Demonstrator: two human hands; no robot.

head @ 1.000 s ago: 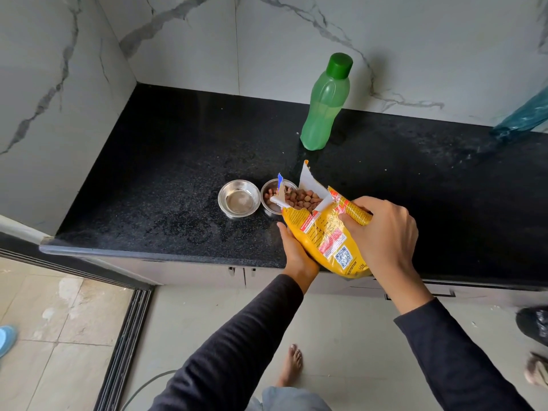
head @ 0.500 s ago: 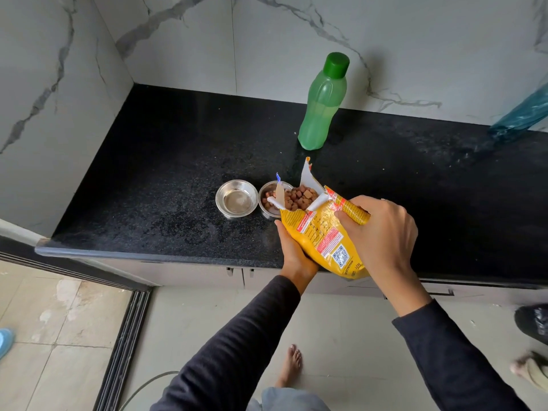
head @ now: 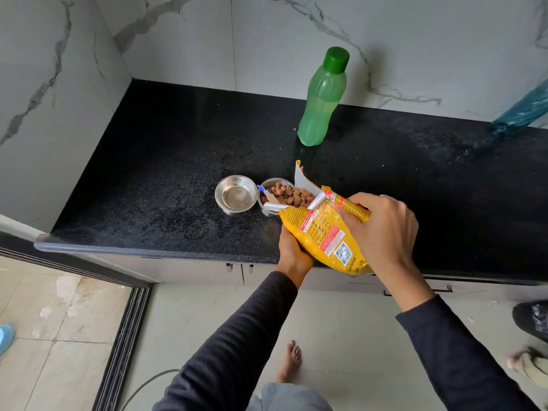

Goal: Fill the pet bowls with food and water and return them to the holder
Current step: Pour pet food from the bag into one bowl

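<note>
Two small steel bowls stand side by side on the black countertop (head: 178, 173). The left bowl (head: 236, 196) holds nothing. The right bowl (head: 277, 188) has brown kibble in it and is partly hidden by the torn mouth of a yellow pet food bag (head: 321, 235), which is tilted over it with kibble at its opening. My left hand (head: 292, 250) grips the bag from below. My right hand (head: 385, 229) grips its upper folded edge. A green water bottle (head: 321, 99) with its cap on stands upright behind the bowls. No holder is in view.
Marble walls close the counter at the left and back. A teal plastic bag (head: 522, 108) lies at the far right of the counter. Below are cabinet fronts, a tiled floor, my bare foot (head: 289, 360) and another person's foot (head: 527, 363) at right.
The bag has tipped a little further toward the right bowl, and kibble has moved to its mouth and into the bowl. Both hands keep their grip.
</note>
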